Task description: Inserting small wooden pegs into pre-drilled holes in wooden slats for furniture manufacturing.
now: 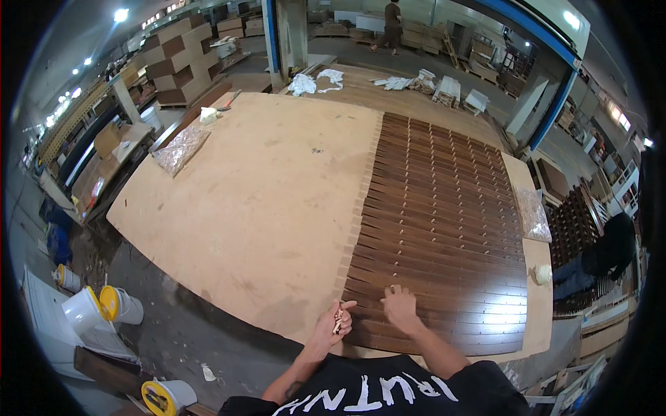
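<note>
My left hand is closed around a small bunch of pale wooden dowels, held palm up beside the near left edge of the dark brown wooden slats. The slats lie side by side, and several rows of short pale pegs stand up from them. Over the near slats, my right hand reaches down with bent fingers drawn together. Whatever its fingertips hold, if anything, is hidden from view.
The slats rest on a large tan board. Clear plastic bags lie at its left and right edges. White buckets stand on the floor at left. Another person works at right; one is far back.
</note>
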`<state>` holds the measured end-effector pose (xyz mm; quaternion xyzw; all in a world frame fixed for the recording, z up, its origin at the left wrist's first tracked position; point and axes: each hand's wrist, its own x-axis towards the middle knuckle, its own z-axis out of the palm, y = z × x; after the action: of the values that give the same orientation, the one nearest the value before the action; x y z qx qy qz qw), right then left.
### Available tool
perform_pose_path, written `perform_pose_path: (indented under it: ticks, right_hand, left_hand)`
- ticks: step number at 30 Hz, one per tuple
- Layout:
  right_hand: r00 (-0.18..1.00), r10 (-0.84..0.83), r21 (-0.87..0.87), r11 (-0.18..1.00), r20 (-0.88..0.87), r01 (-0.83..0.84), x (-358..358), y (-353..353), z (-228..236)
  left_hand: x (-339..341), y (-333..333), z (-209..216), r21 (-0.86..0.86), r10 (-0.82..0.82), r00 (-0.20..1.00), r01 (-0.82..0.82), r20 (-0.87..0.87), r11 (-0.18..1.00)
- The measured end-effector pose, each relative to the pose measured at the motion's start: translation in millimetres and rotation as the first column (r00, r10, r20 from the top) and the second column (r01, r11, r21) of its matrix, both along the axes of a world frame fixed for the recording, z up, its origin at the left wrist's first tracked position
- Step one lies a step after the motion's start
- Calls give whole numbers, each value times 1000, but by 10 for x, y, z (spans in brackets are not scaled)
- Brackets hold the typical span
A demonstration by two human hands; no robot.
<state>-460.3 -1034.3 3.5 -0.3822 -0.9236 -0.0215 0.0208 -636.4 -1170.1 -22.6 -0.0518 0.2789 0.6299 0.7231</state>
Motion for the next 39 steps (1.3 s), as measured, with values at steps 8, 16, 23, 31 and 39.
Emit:
perform_pose_path:
  ticks: [8,16,23,31,39]
  right_hand:
    - [830,265,-352,811,-490,-467,-421,-879,587]
    - [904,176,-426,836,-390,-346,-431,-915,531]
    - [904,146,-380,872,-403,-310,-426,-958,396]
    - [953,151,-383,890,-262,-246,-334,-1056,497]
    - [973,14,-411,905,-228,-109,-370,-1031,500]
  left_hand:
    - [127,49,-5,-117,31,982,-53,-188,992]
    - [212,-38,-255,-3,19,993,-19,-113,1000]
    - [265,-24,-432,70,41,999,-42,13,997]
    - [333,-71,-178,-34,53,984,-60,-169,998]
    - [312,82,-340,-83,107,971,-128,-213,988]
